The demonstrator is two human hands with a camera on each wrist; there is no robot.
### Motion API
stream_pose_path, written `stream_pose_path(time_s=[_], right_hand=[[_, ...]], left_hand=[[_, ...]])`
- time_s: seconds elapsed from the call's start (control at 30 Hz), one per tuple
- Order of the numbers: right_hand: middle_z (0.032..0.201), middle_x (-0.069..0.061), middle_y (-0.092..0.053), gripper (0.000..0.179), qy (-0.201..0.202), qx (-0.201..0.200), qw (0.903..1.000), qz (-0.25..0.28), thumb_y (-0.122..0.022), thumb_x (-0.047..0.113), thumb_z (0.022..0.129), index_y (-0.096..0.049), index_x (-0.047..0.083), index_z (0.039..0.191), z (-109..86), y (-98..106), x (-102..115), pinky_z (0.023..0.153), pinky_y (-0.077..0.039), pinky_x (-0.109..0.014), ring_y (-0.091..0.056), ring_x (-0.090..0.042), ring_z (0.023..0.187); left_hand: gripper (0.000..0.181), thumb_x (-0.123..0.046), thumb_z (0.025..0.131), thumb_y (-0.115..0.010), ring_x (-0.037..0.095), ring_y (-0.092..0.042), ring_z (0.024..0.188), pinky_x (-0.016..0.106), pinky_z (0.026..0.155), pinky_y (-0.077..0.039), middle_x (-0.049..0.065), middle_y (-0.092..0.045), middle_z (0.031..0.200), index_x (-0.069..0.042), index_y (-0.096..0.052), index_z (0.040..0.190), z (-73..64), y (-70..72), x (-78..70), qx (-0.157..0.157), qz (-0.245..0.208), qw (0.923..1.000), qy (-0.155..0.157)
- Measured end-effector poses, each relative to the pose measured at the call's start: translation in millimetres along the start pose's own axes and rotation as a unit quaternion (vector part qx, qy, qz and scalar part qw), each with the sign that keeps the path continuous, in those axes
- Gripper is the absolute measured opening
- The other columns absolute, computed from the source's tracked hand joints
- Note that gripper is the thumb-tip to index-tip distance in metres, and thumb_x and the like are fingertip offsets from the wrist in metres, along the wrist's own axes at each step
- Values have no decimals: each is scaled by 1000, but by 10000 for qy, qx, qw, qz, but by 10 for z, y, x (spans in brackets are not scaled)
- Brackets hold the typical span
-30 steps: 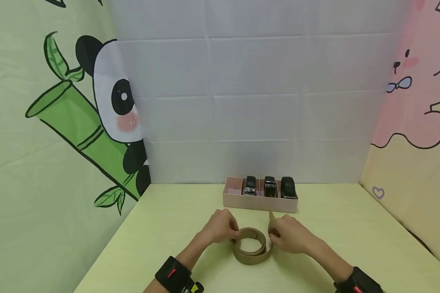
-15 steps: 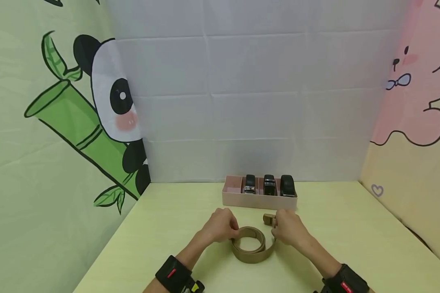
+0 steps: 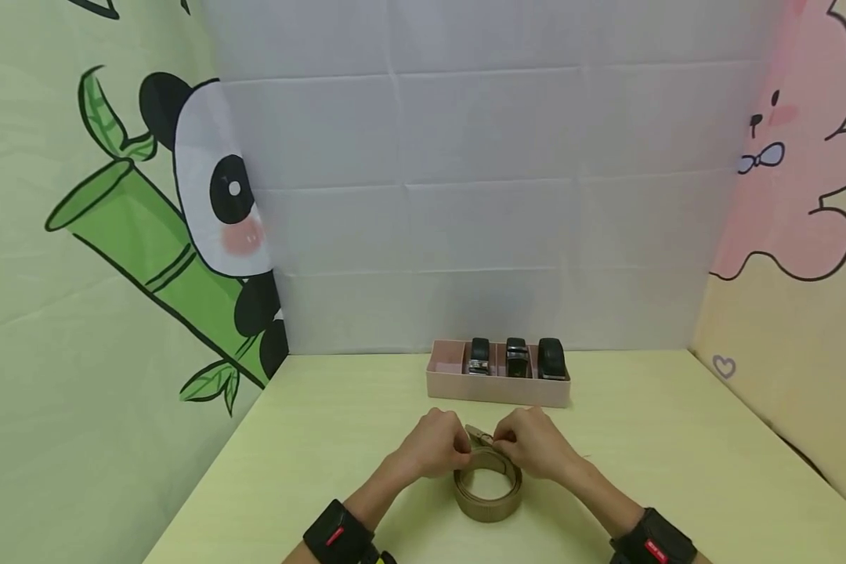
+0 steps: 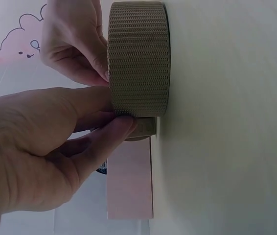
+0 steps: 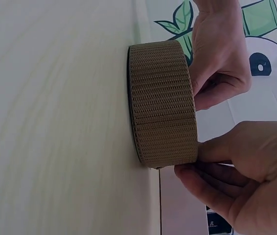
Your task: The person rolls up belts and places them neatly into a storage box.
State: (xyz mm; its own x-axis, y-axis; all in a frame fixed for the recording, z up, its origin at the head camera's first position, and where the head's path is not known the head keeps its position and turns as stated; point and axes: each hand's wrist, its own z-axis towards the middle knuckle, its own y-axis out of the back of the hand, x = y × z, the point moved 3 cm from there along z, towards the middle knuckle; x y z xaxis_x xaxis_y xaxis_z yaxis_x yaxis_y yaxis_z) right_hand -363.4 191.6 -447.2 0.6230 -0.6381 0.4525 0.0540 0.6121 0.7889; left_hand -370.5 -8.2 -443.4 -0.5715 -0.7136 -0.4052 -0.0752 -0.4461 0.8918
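A tan woven belt (image 3: 489,511), rolled into a coil, stands on its edge on the table in the middle of the head view. Its buckle end (image 3: 476,433) lies at the coil's far side, between the two hands. My left hand (image 3: 437,442) pinches the coil's far left rim between thumb and fingers. From the far right, my right hand (image 3: 536,443) pinches the belt near the buckle. The left wrist view shows the flat buckle (image 4: 144,128) just beyond the left thumb tip. In the right wrist view the ribbed webbing (image 5: 163,107) hides part of both hands' fingertips.
Behind the coil stands a pink divided box (image 3: 497,389) with three rolled black belts (image 3: 517,359) in its compartments. The pale wooden table (image 3: 310,439) ends against a white cloth backdrop (image 3: 486,227). Printed cloths hang at both sides.
My right hand has moved left, bringing the buckle end round to the coil's far side, and the loose tail now lies against the roll. My left hand has shifted slightly right.
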Motion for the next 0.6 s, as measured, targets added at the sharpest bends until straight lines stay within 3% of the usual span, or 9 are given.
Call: stream_pose_path(time_s=[0.1,0.3,0.6], right_hand=[[83,-2,-83,11,56,21,9999,93,-83,0,98,-87,5,89,3,-2,-5,63,-55,-19,-65,3,71],[81,-2,-82,12,-218,138,9995,205,-81,1,99,-87,4,89,3,-4,-6,62,-52,-20,-61,1,69],[85,-1,-83,12,-438,393,9976,353,-77,0,98,-87,4,93,-11,10,-54,65,-55,-23,-66,-4,74]], left_hand=[[21,-6,92,-88,-2,-50,54,16,52,-43,-11,-72,63,-14,-87,72,6,-4,-11,-53,43,10000,1],[19,-8,92,-89,-2,-52,55,17,53,-44,-8,-77,66,-13,-88,74,12,-14,-8,-143,74,9999,17],[16,-7,94,-87,-5,-48,55,13,53,-41,-8,-76,65,-11,-89,78,54,-78,-6,-284,257,9989,-261]])
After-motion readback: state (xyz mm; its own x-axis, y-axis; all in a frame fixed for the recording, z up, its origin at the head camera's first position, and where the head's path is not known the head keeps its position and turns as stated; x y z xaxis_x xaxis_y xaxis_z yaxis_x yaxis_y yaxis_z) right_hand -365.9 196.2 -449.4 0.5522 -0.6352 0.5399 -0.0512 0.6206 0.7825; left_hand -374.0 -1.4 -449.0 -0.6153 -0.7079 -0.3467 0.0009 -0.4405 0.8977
